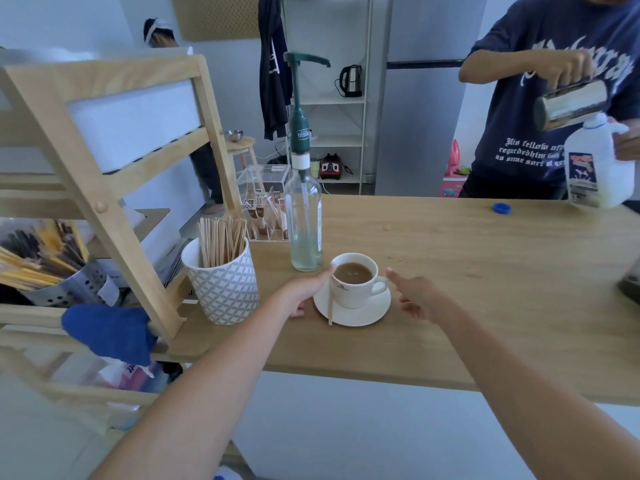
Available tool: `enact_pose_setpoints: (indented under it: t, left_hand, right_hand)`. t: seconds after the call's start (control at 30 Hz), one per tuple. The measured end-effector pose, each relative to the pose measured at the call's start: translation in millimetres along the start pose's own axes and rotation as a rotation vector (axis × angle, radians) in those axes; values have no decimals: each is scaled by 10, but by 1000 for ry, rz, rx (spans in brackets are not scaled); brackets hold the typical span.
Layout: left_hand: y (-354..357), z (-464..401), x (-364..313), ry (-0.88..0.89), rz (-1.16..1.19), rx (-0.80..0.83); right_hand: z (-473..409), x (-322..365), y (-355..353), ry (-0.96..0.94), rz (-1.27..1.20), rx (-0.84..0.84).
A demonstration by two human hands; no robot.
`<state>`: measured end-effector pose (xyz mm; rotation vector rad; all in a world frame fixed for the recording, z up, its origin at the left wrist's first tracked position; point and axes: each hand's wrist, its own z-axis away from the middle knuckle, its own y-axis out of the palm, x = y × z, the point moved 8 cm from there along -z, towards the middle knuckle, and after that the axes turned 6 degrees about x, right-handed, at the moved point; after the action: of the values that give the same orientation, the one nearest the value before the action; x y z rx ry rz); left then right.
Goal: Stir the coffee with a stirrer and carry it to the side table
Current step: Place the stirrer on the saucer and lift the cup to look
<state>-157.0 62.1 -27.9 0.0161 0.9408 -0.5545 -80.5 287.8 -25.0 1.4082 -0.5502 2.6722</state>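
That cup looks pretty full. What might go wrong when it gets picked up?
Coffee sits near the rim of the cup, so a tilt could slosh it out. The wooden stirrer lies loose on the saucer edge, overhanging it, and may slide off. The left hand is beside the syrup pump bottle and might knock it. The right hand grips nothing yet.

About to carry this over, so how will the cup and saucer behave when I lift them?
The cup looks nearly full, so coffee may slosh if tilted. It sits loose on the saucer and could slide. The stirrer leaning over the saucer's edge will probably slip off.
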Motion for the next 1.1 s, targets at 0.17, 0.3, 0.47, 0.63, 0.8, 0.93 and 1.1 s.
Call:
enact_pose_setpoints:
  t: [0.17,0.3,0.47,0.63,0.8,0.93,1.1]
  left_hand:
    - [-104,5,-196,132,279,-203]
    - [110,-66,-151,106,479,-109]
    - [223,-105,-137,131,574,-78]
    - [310,-140,-120,137,656,-35]
    - [315,-126,-135,139,677,-48]
    - [271,-57,-227,163,657,-47]
    - [165,113,-485,205,617,-28]
  right_hand:
    - [17,29,215,-75,-177,134]
    - [13,60,314,-145,-188,153]
    - [27,10,397,-143,-185,156]
    - [0,34,425,-188,-220,149]
    - [-14,52,450,-215,-194,153]
    - [33,149,448,-267,-192,160]
    - [136,403,387,-320,-210,147]
